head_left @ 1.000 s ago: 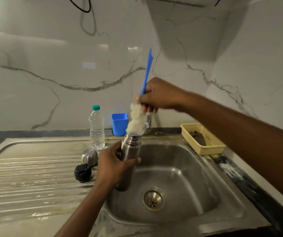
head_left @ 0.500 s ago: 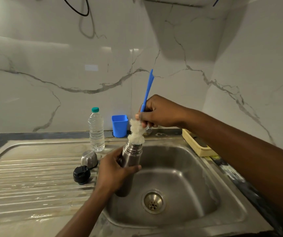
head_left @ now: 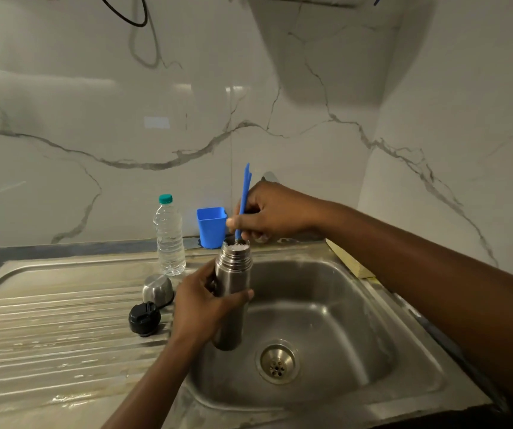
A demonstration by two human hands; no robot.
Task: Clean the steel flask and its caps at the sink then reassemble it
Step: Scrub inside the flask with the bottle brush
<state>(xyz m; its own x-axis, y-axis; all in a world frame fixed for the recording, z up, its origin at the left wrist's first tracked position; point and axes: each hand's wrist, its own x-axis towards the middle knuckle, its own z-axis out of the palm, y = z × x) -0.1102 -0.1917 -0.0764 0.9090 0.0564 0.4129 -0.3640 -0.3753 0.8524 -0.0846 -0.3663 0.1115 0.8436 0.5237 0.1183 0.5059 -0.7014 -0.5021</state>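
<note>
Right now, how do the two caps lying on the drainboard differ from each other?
The steel cap is shiny metal; the black cap is matte and dark. The steel cap sits farther back, by the water bottle; the black cap lies nearer the camera. Both rest on the drainboard, off the flask.

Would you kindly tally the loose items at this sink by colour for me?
Steel: 2, flask and steel cap
Blue: 2, brush and cup
Black: 1, black cap
Clear: 1, bottle
Yellow: 1, basket
Total: 7
</note>
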